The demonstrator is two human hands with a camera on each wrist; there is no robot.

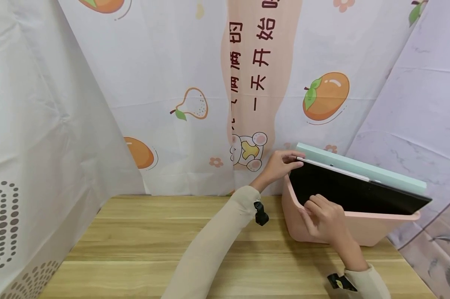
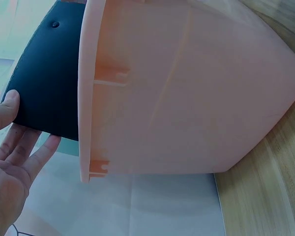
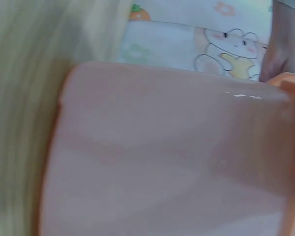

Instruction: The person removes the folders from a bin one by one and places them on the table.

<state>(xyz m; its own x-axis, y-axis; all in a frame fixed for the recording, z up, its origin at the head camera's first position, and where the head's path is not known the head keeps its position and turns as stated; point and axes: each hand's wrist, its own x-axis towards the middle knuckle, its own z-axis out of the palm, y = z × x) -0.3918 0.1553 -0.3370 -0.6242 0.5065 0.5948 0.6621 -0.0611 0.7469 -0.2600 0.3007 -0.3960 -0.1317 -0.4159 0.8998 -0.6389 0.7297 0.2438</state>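
Right now your left hand point(image 1: 279, 166) has the upper left corner of the flat black panel point(image 1: 359, 191) pinched, thumb on its face and the other fingers spread at its edge and behind it; the gap between thumb and fingers is no wider than the panel. That panel leans at a tilt in the pink box point(image 1: 372, 227), its lower part hidden inside and its top sticking out above the rim, the right end reaching the box's right corner. Your right hand point(image 1: 324, 214) is at the near rim of the box, toward its left end, fingers curled over the rim and thumb against the outer wall; your right wrist view shows mostly the wall, so you can't see the fingertips there.

Behind the black panel you have a mint-green panel point(image 1: 363, 166) rising along the far side of the box, with a white strip point(image 1: 337, 168) running between the two along the top. The box stands upright at the far right corner of the desk point(image 1: 154, 241). Past the desk's far edge hangs a fruit-printed cloth point(image 1: 154, 62), and a black device point(image 1: 261, 214) sits at your left cuff.
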